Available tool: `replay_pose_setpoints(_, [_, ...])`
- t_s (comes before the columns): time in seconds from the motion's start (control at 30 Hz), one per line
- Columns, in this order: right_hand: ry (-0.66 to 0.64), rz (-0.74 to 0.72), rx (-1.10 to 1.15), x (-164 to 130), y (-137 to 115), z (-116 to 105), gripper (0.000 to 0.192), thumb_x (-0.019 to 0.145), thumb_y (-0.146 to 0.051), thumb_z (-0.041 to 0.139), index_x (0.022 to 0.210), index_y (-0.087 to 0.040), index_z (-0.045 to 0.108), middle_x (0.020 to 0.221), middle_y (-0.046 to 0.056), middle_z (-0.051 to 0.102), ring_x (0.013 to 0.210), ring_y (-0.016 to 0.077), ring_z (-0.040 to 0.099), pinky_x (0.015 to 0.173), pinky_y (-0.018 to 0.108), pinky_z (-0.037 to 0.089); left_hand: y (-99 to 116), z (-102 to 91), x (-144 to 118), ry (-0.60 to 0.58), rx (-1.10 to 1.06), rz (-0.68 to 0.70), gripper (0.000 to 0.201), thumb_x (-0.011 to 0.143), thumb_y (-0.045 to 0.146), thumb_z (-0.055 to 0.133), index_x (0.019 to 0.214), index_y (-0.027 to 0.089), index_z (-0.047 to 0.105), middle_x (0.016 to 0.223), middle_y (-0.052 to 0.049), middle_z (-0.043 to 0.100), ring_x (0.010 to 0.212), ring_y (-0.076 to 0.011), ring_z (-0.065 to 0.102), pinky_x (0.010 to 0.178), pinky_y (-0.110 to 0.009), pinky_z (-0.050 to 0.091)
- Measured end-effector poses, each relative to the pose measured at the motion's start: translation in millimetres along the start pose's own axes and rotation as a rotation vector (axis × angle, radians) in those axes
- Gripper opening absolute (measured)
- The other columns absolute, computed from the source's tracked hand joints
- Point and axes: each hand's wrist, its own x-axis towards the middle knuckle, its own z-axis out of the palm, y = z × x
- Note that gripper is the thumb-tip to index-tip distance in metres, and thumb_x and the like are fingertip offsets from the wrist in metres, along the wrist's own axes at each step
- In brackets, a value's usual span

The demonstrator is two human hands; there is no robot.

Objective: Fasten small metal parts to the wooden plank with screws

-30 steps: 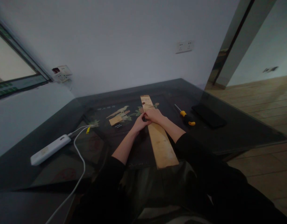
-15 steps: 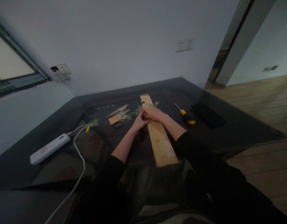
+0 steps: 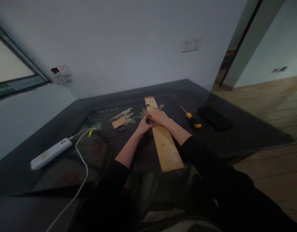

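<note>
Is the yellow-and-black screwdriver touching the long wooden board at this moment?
Apart. The head view shows the dark tabletop between the screwdriver and the wooden board, with a plain gap even at the screwdriver's tip.

Looks dim and greyish throughout, lightest at the left-hand window (image 3: pixel 10 61) and the right-hand wall (image 3: pixel 283 45), with faint reflections on the glossy dark worktop (image 3: pixel 245 133), sleeves (image 3: pixel 206 158) sunk almost to black, soft detail around the fingers (image 3: pixel 153 116), and wide-angle stretching towards the edges.
</note>
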Motion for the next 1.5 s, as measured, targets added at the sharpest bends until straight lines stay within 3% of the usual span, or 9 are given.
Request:
replay_pose_setpoints(0.27, [0.008, -0.015, -0.029, 0, -3, 2, 0.034, 0.095, -0.024, 0.042, 0.118, -0.011, 0.063, 0.119, 0.020, 0.067, 0.109, 0.0297, 0.064, 0.089, 0.038, 0.050, 1, 0.0, 1, 0.002, 0.003, -0.019, 0.089, 0.052, 0.017, 0.083, 0.134, 0.011, 0.050, 0.129, -0.018, 0.059, 0.125, -0.0331, 0.050, 0.104, -0.043, 0.041])
replay_pose_setpoints(0.73, [-0.021, -0.023, 0.008, -3, 0, 0, 0.033, 0.093, -0.025, 0.044, 0.121, -0.013, 0.056, 0.116, 0.018, 0.068, 0.106, 0.0286, 0.064, 0.084, 0.037, 0.050, 2, 0.1, 0, -0.006, 0.037, -0.023, 0.083, 0.053, 0.022, 0.083, 0.129, 0.009, 0.056, 0.131, -0.018, 0.059, 0.126, -0.0320, 0.051, 0.109, -0.043, 0.036])
replay_pose_setpoints(1.0, [0.014, 0.066, 0.035, -8, -1, -6, 0.040, 0.096, -0.043, 0.041, 0.112, -0.014, 0.064, 0.113, 0.018, 0.069, 0.106, 0.0310, 0.064, 0.083, 0.038, 0.051, -3, -2.0, 1, 0.045, 0.069, -0.044, 0.091, 0.052, 0.023, 0.086, 0.135, 0.011, 0.052, 0.123, -0.014, 0.063, 0.123, -0.0313, 0.052, 0.109, -0.043, 0.036])
replay_pose_setpoints(1.23, [0.013, 0.050, 0.015, -5, -2, -2, 0.044, 0.096, -0.047, 0.041, 0.110, -0.015, 0.068, 0.114, 0.017, 0.069, 0.108, 0.0309, 0.064, 0.087, 0.038, 0.051, -2, -2.0, 2, 0.051, 0.058, -0.032, 0.090, 0.051, 0.018, 0.086, 0.134, 0.012, 0.054, 0.117, -0.012, 0.065, 0.121, -0.0309, 0.053, 0.109, -0.043, 0.035])
replay_pose_setpoints(1.5, [0.045, 0.065, -0.016, -3, -5, 2, 0.036, 0.096, -0.028, 0.041, 0.115, -0.012, 0.066, 0.117, 0.019, 0.068, 0.111, 0.0301, 0.063, 0.089, 0.037, 0.050, -4, -0.9, 4, 0.030, 0.013, -0.028, 0.089, 0.053, 0.016, 0.085, 0.136, 0.012, 0.051, 0.130, -0.016, 0.060, 0.127, -0.0304, 0.050, 0.109, -0.043, 0.036])
